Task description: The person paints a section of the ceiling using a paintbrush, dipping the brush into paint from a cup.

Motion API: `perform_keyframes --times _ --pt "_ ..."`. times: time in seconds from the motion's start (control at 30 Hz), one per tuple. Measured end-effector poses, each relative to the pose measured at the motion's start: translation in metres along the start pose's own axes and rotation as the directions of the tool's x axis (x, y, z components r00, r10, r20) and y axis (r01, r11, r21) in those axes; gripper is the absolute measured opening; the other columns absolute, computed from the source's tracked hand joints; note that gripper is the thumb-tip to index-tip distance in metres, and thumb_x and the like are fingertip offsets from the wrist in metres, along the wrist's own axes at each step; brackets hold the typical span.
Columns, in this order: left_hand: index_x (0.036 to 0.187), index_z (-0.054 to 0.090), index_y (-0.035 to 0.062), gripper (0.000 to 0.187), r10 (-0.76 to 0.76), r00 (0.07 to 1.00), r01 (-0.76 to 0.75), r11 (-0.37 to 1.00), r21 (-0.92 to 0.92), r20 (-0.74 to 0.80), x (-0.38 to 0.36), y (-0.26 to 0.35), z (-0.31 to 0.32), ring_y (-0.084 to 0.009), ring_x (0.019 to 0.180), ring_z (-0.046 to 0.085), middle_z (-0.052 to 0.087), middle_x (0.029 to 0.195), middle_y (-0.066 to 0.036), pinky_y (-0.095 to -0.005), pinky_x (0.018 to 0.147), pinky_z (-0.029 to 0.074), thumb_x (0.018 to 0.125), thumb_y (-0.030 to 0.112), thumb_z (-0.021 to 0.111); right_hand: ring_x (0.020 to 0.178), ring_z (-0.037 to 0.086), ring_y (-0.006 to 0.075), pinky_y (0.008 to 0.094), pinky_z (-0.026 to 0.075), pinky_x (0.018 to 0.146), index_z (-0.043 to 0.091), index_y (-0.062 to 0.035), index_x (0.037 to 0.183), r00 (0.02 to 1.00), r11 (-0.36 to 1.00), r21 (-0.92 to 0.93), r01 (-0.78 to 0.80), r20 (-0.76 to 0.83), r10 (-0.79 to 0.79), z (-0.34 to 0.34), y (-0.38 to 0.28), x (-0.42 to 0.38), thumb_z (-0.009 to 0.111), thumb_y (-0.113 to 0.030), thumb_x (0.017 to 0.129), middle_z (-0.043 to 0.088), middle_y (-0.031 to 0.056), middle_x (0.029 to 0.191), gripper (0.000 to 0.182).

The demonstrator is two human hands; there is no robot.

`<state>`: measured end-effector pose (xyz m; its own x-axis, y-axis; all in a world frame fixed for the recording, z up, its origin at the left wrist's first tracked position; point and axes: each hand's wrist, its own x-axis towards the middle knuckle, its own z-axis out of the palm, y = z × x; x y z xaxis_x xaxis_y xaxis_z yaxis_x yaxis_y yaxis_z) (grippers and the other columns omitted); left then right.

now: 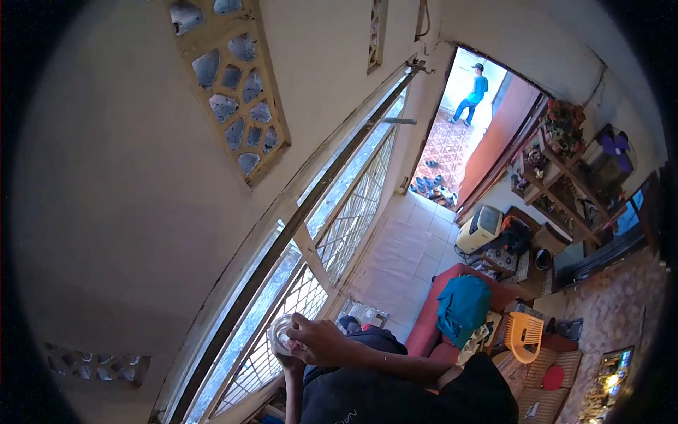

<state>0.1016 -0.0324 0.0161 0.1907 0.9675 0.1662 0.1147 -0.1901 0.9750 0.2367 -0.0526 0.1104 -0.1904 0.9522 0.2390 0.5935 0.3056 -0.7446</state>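
Closed grip: right hand (326, 344) and left hand (289, 363) hold translucent object (280, 335); portions done and remaining indeterminable.

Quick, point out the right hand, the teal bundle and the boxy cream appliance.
Right hand (325, 342): head view, back of the hand.
Teal bundle (463, 308): head view, middle of its surface.
Cream appliance (475, 233): head view, pale lower casing.
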Motion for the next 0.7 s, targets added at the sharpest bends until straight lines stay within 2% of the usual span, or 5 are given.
perform_keyframes --times 0.13,0.2,0.23,0.33,0.7 --pt "0.112 0.048 -0.0022 0.042 0.009 1.000 -0.006 0.987 -0.164 0.018 -0.002 0.002 -0.003 -0.0233 0.095 0.057 0.056 0.106 -0.013 -0.0347 0.078 0.048 0.086 0.030 0.054 0.066 0.059 0.0332 0.0417 0.049 0.054 0.054 -0.0042 0.095 1.000 1.000 -0.017 -0.014 -0.008 0.014 0.007 -0.002 -0.004 0.061 -0.023 0.077 0.049 0.0177 0.097 0.027" --pt "0.115 0.046 -0.0027 0.045 0.025 0.995 -0.037 0.993 0.116 0.099 -0.003 -0.020 -0.014 -0.0244 0.098 0.056 0.054 0.110 -0.015 -0.0353 0.081 0.048 0.088 0.033 0.051 0.065 0.059 0.0331 0.0418 0.049 0.054 0.055 -0.0039 0.096 0.998 0.998 0.009 -0.060 -0.028 0.061 0.009 -0.006 -0.007 0.061 -0.023 0.077 0.050 0.0180 0.097 0.027" --pt "0.104 0.056 0.0032 0.041 -0.026 0.999 0.023 0.990 -0.140 -0.023 -0.004 -0.027 -0.009 -0.0200 0.090 0.060 0.061 0.097 -0.009 -0.0330 0.078 0.047 0.068 0.017 0.072 0.065 0.059 0.0332 0.0420 0.049 0.054 0.055 -0.0038 0.097 0.997 0.998 0.015 -0.067 -0.042 0.067 0.009 -0.009 -0.008 0.060 -0.022 0.078 0.050 0.0182 0.097 0.027" --pt "0.119 0.042 -0.0035 0.042 0.039 0.988 -0.021 0.992 -0.123 0.149 -0.007 -0.037 -0.014 -0.0253 0.104 0.053 0.051 0.116 -0.018 -0.0360 0.085 0.046 0.090 0.027 0.049 0.066 0.059 0.0331 0.0421 0.049 0.054 0.056 -0.0043 0.097 0.996 0.998 -0.013 -0.064 -0.060 0.063 0.009 -0.009 -0.012 0.060 -0.022 0.078 0.050 0.0183 0.097 0.026" --pt "0.106 0.057 0.0053 0.031 0.095 0.988 -0.112 0.984 0.138 0.126 -0.006 0.010 -0.008 -0.0220 0.092 0.060 0.060 0.100 -0.009 -0.0332 0.077 0.048 0.077 0.013 0.064 0.063 0.059 0.0341 0.0422 0.050 0.055 0.055 -0.0047 0.097 0.990 0.993 -0.026 -0.113 -0.083 0.110 0.016 -0.010 -0.019 0.059 -0.021 0.078 0.051 0.0184 0.098 0.025"
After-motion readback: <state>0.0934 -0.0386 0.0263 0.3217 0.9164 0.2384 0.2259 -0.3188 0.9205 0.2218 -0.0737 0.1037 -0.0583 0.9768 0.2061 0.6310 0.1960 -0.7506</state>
